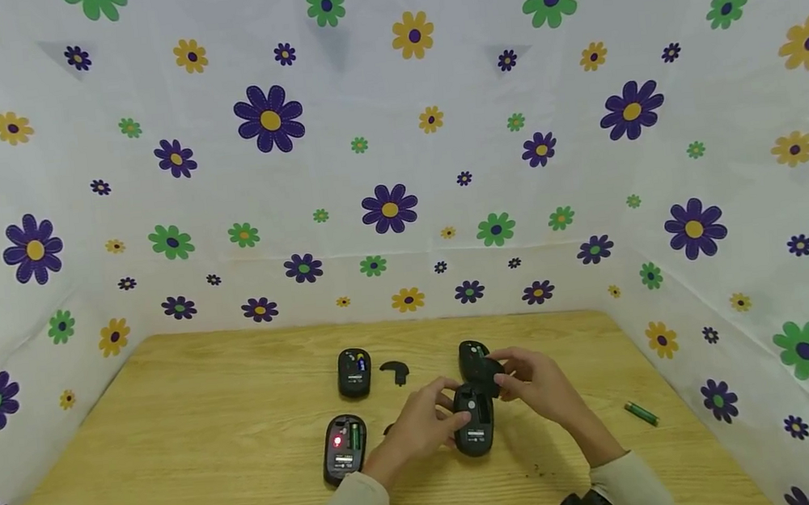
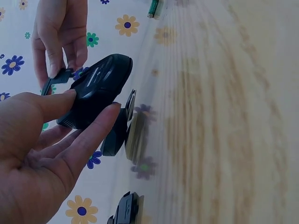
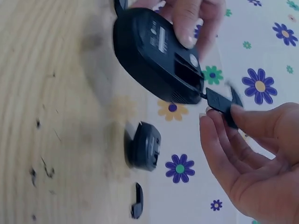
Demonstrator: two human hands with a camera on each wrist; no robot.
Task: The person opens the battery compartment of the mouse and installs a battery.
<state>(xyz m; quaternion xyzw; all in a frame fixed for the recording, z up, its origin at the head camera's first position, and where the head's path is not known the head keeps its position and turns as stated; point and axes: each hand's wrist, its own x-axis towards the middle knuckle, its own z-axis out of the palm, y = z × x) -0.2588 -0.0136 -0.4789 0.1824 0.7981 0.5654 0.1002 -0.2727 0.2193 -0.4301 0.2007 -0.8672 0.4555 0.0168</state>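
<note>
My left hand [image 1: 421, 423] grips a black computer mouse [image 1: 475, 438], its underside turned up and its battery slot bare. In the right wrist view this mouse [image 3: 152, 53] is raised off the table, the slot dark with no battery showing. My right hand [image 1: 540, 386] pinches a black battery cover [image 3: 218, 101] between thumb and fingers. The cover's narrow tab points at the slot end of the mouse, right at its edge. Behind them another upturned black mouse [image 1: 471, 350] lies on the table, partly hidden by the cover.
On the left lie two more upturned mice, one with a blue battery [image 1: 361, 362], the other with a green battery [image 1: 354, 436] and a glowing red light [image 1: 337, 440]. A loose cover [image 1: 395, 369] lies nearby. Far right lies a green battery [image 1: 642, 413]. Dark crumbs [image 1: 539, 471] dot the wooden table [image 1: 195, 435].
</note>
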